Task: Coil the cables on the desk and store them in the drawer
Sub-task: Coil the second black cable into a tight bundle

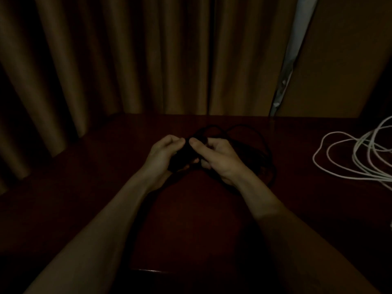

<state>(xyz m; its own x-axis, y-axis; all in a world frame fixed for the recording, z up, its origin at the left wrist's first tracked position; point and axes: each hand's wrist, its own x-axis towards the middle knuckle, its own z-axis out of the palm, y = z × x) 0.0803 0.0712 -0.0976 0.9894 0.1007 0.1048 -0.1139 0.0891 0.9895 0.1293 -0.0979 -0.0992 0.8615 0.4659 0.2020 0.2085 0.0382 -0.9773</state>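
Fingers [175, 141] of my left hand [162, 159] curl round a dark bundle of the black cable [182, 155]. My right hand [218, 161] pinches the same cable just beside it, thumb on top. Dim light swallows the bundle's shape, and I cannot count its turns. Loose black loops trail behind and to the right of my right hand, barely showing against the dark desk [101, 187]. Well apart at the right, a white cable [358, 149] lies in loose loops, cut off by the edge.
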